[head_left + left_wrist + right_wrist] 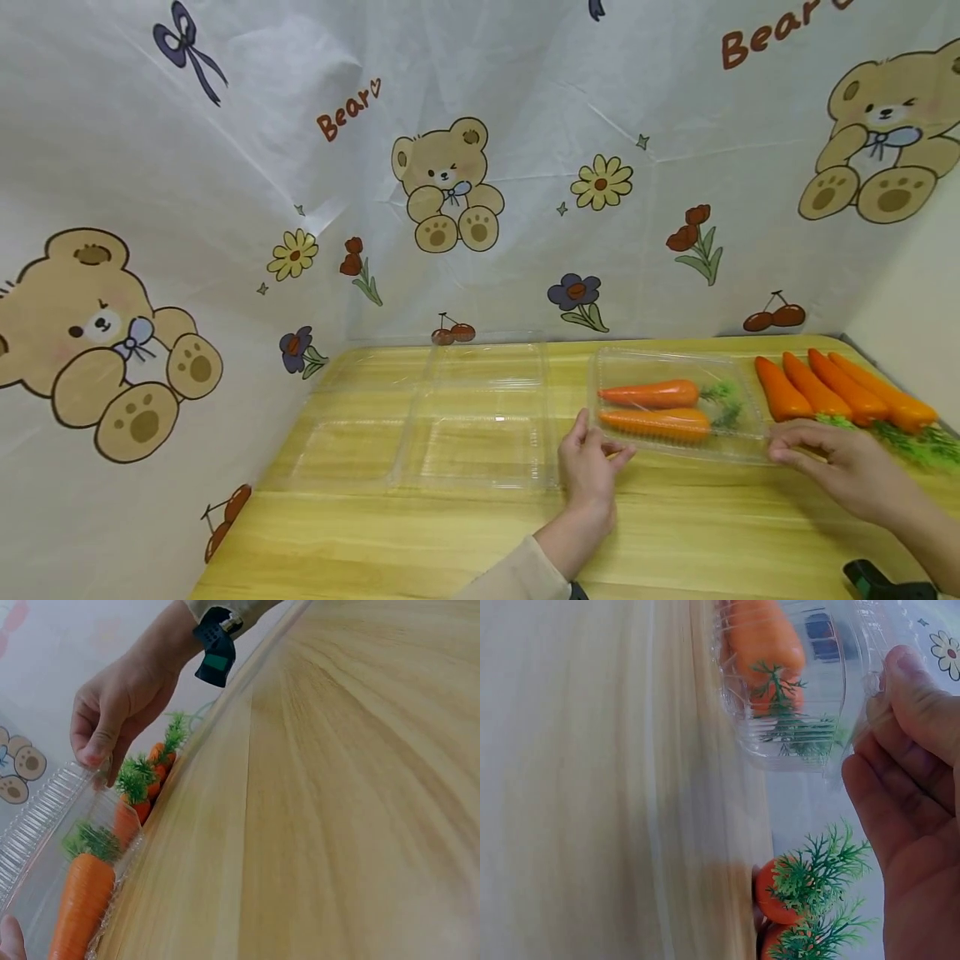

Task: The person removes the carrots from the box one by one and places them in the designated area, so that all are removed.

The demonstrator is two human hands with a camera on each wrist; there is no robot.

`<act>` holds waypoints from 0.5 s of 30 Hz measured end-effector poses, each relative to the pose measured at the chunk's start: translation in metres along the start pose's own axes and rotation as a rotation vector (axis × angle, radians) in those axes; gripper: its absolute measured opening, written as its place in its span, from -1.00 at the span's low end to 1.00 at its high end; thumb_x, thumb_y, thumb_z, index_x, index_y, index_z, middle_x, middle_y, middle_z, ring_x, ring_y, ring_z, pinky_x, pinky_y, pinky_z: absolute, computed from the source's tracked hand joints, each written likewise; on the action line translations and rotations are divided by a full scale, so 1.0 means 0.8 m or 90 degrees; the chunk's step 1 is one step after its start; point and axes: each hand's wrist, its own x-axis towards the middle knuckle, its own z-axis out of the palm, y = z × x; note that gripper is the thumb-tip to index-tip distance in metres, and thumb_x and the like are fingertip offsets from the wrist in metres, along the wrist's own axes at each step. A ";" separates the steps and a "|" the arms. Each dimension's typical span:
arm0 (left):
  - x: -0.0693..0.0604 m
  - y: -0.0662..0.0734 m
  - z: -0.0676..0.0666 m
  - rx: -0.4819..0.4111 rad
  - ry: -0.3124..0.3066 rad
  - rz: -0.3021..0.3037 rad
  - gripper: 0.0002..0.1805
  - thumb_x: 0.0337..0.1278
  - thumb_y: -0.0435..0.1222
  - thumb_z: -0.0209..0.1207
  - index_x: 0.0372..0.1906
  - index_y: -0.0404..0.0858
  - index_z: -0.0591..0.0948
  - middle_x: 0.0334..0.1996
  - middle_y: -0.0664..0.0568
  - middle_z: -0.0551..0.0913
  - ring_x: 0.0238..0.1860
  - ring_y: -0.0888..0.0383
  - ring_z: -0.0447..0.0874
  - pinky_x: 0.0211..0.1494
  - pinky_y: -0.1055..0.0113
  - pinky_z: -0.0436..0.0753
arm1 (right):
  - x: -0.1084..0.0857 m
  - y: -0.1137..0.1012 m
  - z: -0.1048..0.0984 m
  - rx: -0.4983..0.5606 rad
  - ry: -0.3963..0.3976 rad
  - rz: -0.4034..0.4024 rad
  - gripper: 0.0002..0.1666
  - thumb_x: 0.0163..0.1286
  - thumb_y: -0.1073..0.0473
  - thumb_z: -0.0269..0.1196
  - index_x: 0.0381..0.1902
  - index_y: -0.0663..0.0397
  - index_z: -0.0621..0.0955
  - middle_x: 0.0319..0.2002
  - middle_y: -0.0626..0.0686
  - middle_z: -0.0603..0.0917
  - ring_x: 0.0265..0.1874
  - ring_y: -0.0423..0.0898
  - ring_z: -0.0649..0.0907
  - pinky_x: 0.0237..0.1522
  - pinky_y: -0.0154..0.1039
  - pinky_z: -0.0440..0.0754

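A clear plastic box [660, 367] stands on the table with two orange carrots [651, 393] visible through it, green tops toward the right. My right hand [840, 462] pinches its near right corner between thumb and fingers; the right wrist view shows the thumb [911, 671] on the clear rim. At the near left corner, my left hand [588, 471] holds the box's edge, fingers along the left side and thumb at the front. Only a fingertip of the left hand [11, 941] shows in the left wrist view. The box appears covered by its ribbed lid.
Several more carrots [847, 392] lie side by side at the right end of the table, beyond my right hand. More clear plastic containers [480, 429] rest on the left half of the wooden table [360, 533]. A bear-printed cloth [525, 100] hangs behind.
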 end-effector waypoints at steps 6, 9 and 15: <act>-0.001 0.000 -0.002 -0.007 -0.013 0.003 -0.40 0.45 -0.49 -0.05 0.54 -0.44 0.27 0.33 -0.31 0.37 -0.28 0.10 0.55 -0.01 0.15 0.84 | 0.006 0.003 -0.004 0.003 -0.043 0.022 -0.73 0.28 0.25 0.46 -0.33 -0.37 0.76 -0.12 -0.63 0.56 -0.17 -0.70 0.51 -0.39 -0.60 0.60; -0.001 0.000 -0.003 -0.008 -0.015 0.005 -0.40 0.45 -0.48 -0.05 0.54 -0.44 0.27 0.22 -0.26 0.42 -0.28 0.10 0.54 0.00 0.15 0.84 | 0.009 0.002 -0.008 -0.002 -0.057 0.020 -0.74 0.30 0.24 0.45 -0.33 -0.37 0.77 -0.12 -0.60 0.59 -0.18 -0.68 0.53 -0.40 -0.51 0.64; -0.002 -0.001 -0.005 -0.005 -0.013 0.004 -0.41 0.45 -0.47 -0.04 0.53 -0.44 0.28 0.13 -0.23 0.44 -0.28 0.09 0.54 -0.01 0.15 0.84 | 0.014 -0.001 -0.012 0.021 -0.063 -0.027 -0.69 0.25 0.35 0.45 -0.33 -0.30 0.77 -0.18 -0.49 0.68 -0.22 -0.61 0.60 -0.40 -0.57 0.62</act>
